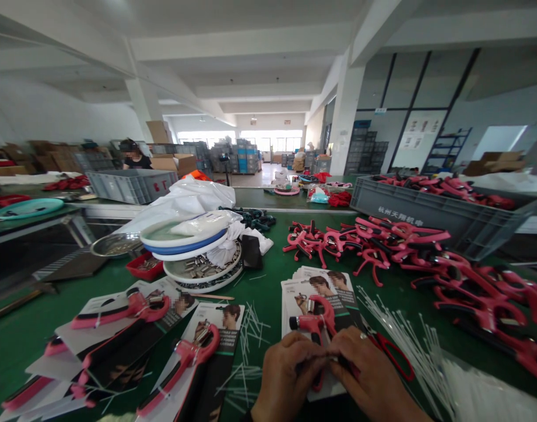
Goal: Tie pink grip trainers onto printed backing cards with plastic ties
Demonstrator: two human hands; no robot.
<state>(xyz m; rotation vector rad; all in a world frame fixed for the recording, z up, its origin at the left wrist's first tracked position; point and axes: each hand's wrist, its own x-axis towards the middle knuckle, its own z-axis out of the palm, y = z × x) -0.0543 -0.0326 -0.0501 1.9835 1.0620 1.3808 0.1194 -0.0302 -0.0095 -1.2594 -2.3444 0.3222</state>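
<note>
Pinched at the near edge of the green-covered table (272,275), the pink plastic hand-grip exerciser (315,323) on its printed backing card (294,294) could be dragged askew if a grip slips, it is judged. The left hand (290,370) is curled shut on its lower handle; the right hand (367,372) is closed on it likewise, red-handled scissors (396,358) lying beside

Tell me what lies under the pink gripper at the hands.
A printed card, topmost of a stack on the green table. The left hand and right hand hide the pink gripper lower down, and the card there.
</note>
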